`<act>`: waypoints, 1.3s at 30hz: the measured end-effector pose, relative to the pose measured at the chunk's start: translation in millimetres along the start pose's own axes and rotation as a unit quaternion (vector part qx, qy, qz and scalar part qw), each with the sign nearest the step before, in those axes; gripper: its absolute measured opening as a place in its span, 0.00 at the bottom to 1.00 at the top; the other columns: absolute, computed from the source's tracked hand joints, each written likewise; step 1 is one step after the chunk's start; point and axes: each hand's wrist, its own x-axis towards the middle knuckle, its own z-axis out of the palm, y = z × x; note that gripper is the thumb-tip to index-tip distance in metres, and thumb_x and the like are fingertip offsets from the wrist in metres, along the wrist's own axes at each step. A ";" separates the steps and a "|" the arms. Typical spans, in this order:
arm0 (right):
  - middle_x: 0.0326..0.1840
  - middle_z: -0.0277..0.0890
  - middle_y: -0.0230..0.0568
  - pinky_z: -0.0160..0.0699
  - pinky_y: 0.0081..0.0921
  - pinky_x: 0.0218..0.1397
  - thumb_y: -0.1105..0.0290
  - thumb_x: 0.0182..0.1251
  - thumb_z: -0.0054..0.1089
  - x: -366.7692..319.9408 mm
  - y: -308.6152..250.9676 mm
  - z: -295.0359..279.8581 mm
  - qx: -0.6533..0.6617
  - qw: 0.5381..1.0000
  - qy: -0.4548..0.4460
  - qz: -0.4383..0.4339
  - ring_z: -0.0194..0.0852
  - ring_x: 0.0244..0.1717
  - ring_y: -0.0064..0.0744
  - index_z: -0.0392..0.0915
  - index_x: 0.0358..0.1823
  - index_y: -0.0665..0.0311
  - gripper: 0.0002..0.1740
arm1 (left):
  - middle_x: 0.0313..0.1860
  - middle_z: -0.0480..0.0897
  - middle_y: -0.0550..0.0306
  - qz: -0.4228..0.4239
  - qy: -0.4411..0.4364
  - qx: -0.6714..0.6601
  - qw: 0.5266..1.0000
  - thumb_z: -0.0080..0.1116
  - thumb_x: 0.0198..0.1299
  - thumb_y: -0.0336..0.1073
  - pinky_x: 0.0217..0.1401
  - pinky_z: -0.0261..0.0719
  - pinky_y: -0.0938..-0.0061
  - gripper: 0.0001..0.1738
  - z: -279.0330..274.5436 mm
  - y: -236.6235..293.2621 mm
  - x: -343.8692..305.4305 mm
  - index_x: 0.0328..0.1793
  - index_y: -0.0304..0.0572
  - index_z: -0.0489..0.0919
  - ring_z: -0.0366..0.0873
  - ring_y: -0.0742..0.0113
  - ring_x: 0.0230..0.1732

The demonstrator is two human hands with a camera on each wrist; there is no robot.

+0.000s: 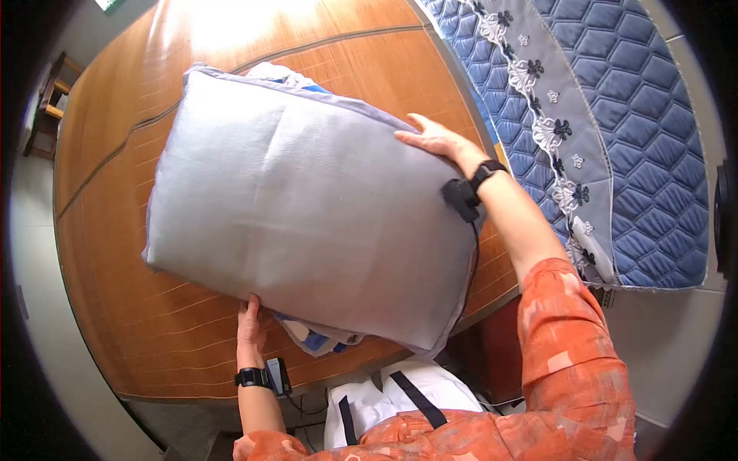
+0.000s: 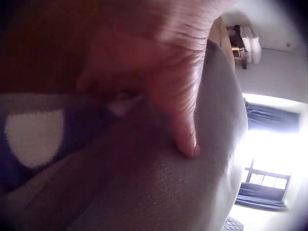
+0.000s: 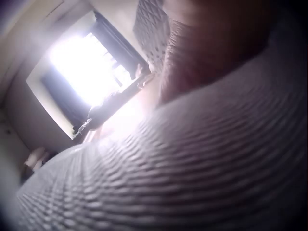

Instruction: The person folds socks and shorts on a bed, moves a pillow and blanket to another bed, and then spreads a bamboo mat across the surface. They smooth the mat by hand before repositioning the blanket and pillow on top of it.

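A large grey pillow-like cushion (image 1: 307,192) lies tilted over a folded cloth with blue and white patches (image 1: 315,338). The left hand (image 1: 251,329) grips its near edge, thumb on top and fingers underneath; the left wrist view shows this hand (image 2: 163,72) with its thumb against the grey fabric (image 2: 144,187), the patterned cloth (image 2: 36,137) beside it. At the far right edge the right hand (image 1: 440,141) holds the cushion, thumb on the upper face, other fingers partly hidden beyond the edge. In the right wrist view the ribbed fabric (image 3: 159,173) fills the foreground below the hand (image 3: 207,48).
An orange-brown mat (image 1: 115,307) with dark seams covers the surface beneath. To the right lies a blue quilted cover (image 1: 646,154) with a grey floral band. Wooden furniture (image 1: 54,107) stands at the far left. A bright window (image 3: 86,67) shows in the right wrist view.
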 end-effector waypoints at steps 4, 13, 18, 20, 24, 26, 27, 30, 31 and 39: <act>0.66 0.54 0.53 0.50 0.36 0.67 0.32 0.40 0.61 33.5 36.6 35.7 0.048 0.994 -0.090 -0.034 0.49 0.68 0.42 0.49 0.67 0.64 0.60 | 0.63 0.63 0.55 0.005 0.064 0.011 0.998 0.64 0.47 0.55 0.56 0.66 0.60 0.47 29.6 2.7 -2.2 0.68 0.46 0.53 0.62 0.57 0.61; 0.58 0.66 0.48 0.60 0.31 0.62 0.40 0.48 0.61 -26.0 40.5 53.9 0.081 0.985 -0.154 -0.015 0.62 0.60 0.38 0.62 0.61 0.65 0.46 | 0.59 0.69 0.55 -0.064 0.036 -0.235 0.969 0.63 0.51 0.42 0.64 0.58 0.58 0.30 5.9 -15.5 14.3 0.60 0.41 0.68 0.63 0.56 0.60; 0.54 0.66 0.53 0.64 0.31 0.55 0.35 0.40 0.63 -140.4 71.3 82.2 0.163 0.958 -0.179 0.151 0.63 0.54 0.38 0.62 0.55 0.75 0.53 | 0.63 0.64 0.53 -0.147 -0.028 -0.083 0.985 0.46 0.56 0.53 0.61 0.62 0.54 0.32 -40.5 -27.6 11.9 0.64 0.45 0.63 0.62 0.52 0.61; 0.60 0.59 0.62 0.59 0.32 0.61 0.30 0.34 0.63 -167.8 90.1 116.9 0.207 0.936 -0.233 0.165 0.57 0.62 0.44 0.54 0.59 0.85 0.65 | 0.59 0.68 0.53 -0.101 -0.029 0.000 0.994 0.50 0.54 0.53 0.59 0.65 0.57 0.32 -44.2 -4.7 -11.1 0.62 0.45 0.65 0.65 0.52 0.59; 0.53 0.67 0.56 0.65 0.30 0.55 0.38 0.39 0.66 -265.2 106.0 152.3 0.336 0.899 -0.228 0.165 0.63 0.57 0.40 0.63 0.54 0.81 0.54 | 0.52 0.73 0.53 -0.105 -0.042 0.040 0.993 0.54 0.50 0.55 0.55 0.69 0.60 0.33 -87.2 -15.8 -69.9 0.58 0.42 0.68 0.70 0.53 0.52; 0.44 0.74 0.45 0.72 0.27 0.44 0.44 0.45 0.66 -308.4 52.8 187.7 0.379 0.889 -0.205 0.155 0.71 0.45 0.32 0.72 0.47 0.74 0.40 | 0.50 0.74 0.54 -0.100 -0.057 0.061 0.991 0.56 0.46 0.51 0.54 0.69 0.62 0.32 -124.1 40.1 -95.4 0.55 0.42 0.70 0.70 0.56 0.51; 0.41 0.75 0.41 0.73 0.26 0.41 0.46 0.47 0.66 -340.6 32.0 193.6 0.394 0.883 -0.198 0.160 0.72 0.41 0.30 0.74 0.45 0.71 0.35 | 0.48 0.74 0.55 -0.110 -0.045 0.071 0.990 0.58 0.43 0.47 0.54 0.70 0.64 0.30 -131.0 58.5 -121.6 0.53 0.42 0.71 0.70 0.58 0.50; 0.39 0.76 0.39 0.75 0.27 0.40 0.48 0.46 0.68 -440.9 22.1 232.6 0.427 0.865 -0.187 0.187 0.74 0.39 0.30 0.75 0.44 0.69 0.32 | 0.44 0.75 0.52 -0.084 -0.044 0.110 0.989 0.58 0.43 0.48 0.50 0.72 0.66 0.29 -129.9 70.7 -224.7 0.50 0.40 0.72 0.72 0.57 0.46; 0.39 0.76 0.40 0.75 0.27 0.41 0.49 0.47 0.68 -480.7 20.3 235.7 0.422 0.862 -0.196 0.203 0.74 0.39 0.30 0.75 0.45 0.69 0.32 | 0.44 0.75 0.52 -0.078 -0.044 0.112 0.990 0.58 0.43 0.48 0.50 0.72 0.66 0.29 -120.1 64.2 -265.3 0.50 0.40 0.72 0.72 0.57 0.46; 0.42 0.76 0.39 0.75 0.24 0.42 0.55 0.55 0.63 -695.5 16.0 275.8 0.568 0.787 -0.183 0.157 0.74 0.40 0.25 0.72 0.50 0.70 0.29 | 0.52 0.73 0.48 -0.098 -0.065 0.213 0.970 0.56 0.44 0.64 0.50 0.72 0.57 0.42 -108.2 57.3 -434.9 0.59 0.41 0.69 0.70 0.51 0.51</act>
